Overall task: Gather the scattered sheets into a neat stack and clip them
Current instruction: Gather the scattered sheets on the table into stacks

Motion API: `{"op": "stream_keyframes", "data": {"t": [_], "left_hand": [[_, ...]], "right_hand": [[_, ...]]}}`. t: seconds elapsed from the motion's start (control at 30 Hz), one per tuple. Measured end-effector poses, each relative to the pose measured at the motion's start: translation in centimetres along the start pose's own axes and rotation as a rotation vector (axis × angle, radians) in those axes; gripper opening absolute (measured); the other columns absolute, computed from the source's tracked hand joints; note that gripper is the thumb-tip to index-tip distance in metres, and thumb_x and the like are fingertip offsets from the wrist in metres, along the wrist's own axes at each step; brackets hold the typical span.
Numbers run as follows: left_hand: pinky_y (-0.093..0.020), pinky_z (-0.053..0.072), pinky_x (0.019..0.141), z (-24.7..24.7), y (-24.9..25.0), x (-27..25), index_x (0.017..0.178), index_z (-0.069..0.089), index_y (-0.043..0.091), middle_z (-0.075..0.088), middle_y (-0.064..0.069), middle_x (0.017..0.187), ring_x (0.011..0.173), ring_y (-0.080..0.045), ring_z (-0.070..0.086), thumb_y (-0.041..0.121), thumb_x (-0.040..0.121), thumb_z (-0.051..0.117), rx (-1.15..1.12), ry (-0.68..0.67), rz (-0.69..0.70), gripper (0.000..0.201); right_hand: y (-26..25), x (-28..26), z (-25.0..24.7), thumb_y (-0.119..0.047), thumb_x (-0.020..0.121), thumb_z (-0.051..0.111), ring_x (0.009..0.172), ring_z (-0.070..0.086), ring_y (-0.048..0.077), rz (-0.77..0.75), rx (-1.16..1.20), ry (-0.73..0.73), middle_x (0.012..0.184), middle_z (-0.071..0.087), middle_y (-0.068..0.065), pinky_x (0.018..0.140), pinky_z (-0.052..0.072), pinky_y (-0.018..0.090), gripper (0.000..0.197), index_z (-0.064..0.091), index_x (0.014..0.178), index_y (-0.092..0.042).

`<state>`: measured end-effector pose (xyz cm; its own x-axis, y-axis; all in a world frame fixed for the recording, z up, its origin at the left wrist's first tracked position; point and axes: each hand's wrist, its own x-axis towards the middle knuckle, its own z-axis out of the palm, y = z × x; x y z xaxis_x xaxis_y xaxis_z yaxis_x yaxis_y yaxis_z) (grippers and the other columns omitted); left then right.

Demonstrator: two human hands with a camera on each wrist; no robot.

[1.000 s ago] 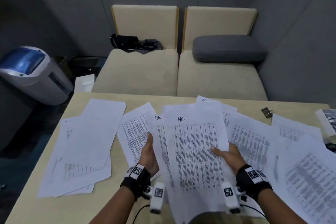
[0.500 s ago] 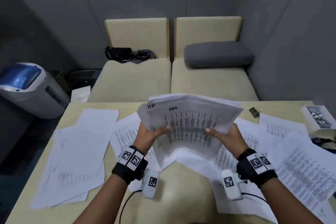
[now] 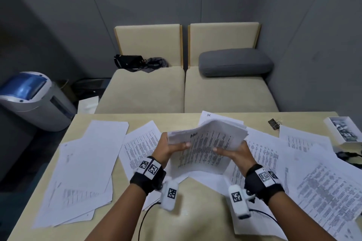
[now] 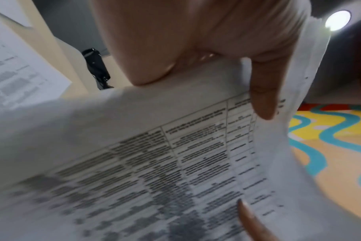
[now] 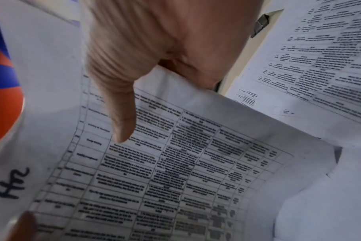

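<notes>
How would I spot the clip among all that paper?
Start at the table's far right corner, where an open white box sits. Just left of it, on bare wood, lies the binder clip: small, dark and metallic, unlike the flat white sheets around it.

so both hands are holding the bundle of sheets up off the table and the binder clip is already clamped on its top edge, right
Not quite. Both the left hand and the right hand do hold the bundle of sheets up off the table, but no clip is on it. The head view shows the binder clip lying loose on the table at the far right.
</notes>
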<state>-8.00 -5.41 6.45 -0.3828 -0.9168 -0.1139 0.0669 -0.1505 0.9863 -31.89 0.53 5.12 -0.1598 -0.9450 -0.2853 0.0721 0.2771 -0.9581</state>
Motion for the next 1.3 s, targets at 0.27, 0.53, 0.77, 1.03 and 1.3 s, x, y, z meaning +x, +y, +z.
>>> {"op": "stream_keyframes", "data": {"t": [0.27,0.53,0.77,1.03,1.3], "left_hand": [[-0.043,0.056,0.088,-0.8,-3.7,1.1,0.112,0.064,0.015,0.071,-0.006,0.104,0.099,-0.024,0.067,0.015,0.079,0.077,0.287,0.098,-0.077,0.035],[-0.032,0.041,0.054,0.0,0.0,3.1,0.063,0.064,0.012,0.059,-0.005,0.057,0.053,-0.01,0.046,0.017,0.086,0.065,0.733,0.044,0.081,0.023],[-0.034,0.054,0.061,-3.0,3.4,3.8,0.089,0.071,0.035,0.071,0.008,0.07,0.064,-0.015,0.063,0.056,0.07,0.065,0.878,0.05,0.126,0.029],[-0.029,0.058,0.076,-8.6,1.8,1.7,0.105,0.071,0.013,0.075,-0.005,0.096,0.087,-0.017,0.071,0.025,0.051,0.092,-0.049,0.213,0.005,0.059],[-0.033,0.058,0.073,-5.7,3.2,0.7,0.087,0.078,0.022,0.076,0.001,0.087,0.079,-0.014,0.071,-0.001,0.073,0.075,0.013,0.243,0.073,0.027]], "right_hand": [[-1.7,-0.3,-0.1,-0.006,0.062,0.085,0.098,0.071,0.022,-0.076,-0.066,-0.02,0.095,0.077,0.0,0.089,0.056,0.04,0.039,0.07,0.095,-0.021],[-11.4,-0.2,0.2,-0.028,0.069,0.084,0.11,0.061,0.008,-0.713,-0.988,0.039,0.121,0.066,-0.013,0.099,0.045,0.03,0.059,0.06,0.123,-0.029],[-10.6,1.9,-1.1,-0.023,0.072,0.084,0.051,0.056,0.002,-0.643,-0.882,0.009,0.047,0.057,-0.012,0.051,0.041,0.021,0.015,0.074,0.064,-0.015],[-8.6,1.2,-3.2,0.004,0.067,0.079,0.08,0.071,0.002,-0.408,-0.202,0.011,0.08,0.076,-0.015,0.075,0.056,0.017,0.032,0.071,0.087,-0.02],[-2.0,1.8,-3.8,-0.047,0.042,0.093,0.107,0.066,0.023,-0.128,-0.094,0.112,0.111,0.07,0.006,0.092,0.053,0.05,0.082,0.061,0.11,-0.016]]}}
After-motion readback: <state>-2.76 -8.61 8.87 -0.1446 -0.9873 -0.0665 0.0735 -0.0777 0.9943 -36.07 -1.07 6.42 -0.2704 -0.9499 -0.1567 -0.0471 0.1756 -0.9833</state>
